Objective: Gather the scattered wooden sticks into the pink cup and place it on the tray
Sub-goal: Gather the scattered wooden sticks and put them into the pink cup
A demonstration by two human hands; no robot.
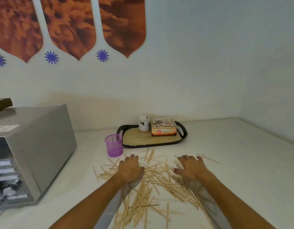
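Note:
Several thin wooden sticks (157,180) lie scattered across the white counter in front of me. My left hand (130,168) lies palm down on the left part of the pile, fingers spread. My right hand (191,167) lies palm down on the right part, fingers spread too. Neither hand holds a stick. The pink mesh cup (114,145) stands upright and looks empty, just beyond my left hand. Right behind it sits the black-rimmed tray (139,139) with a wooden base.
On the tray stand a white jar (144,123) and a box of small packets (164,127). A grey metal appliance (32,151) fills the left side of the counter. White walls close the back and right.

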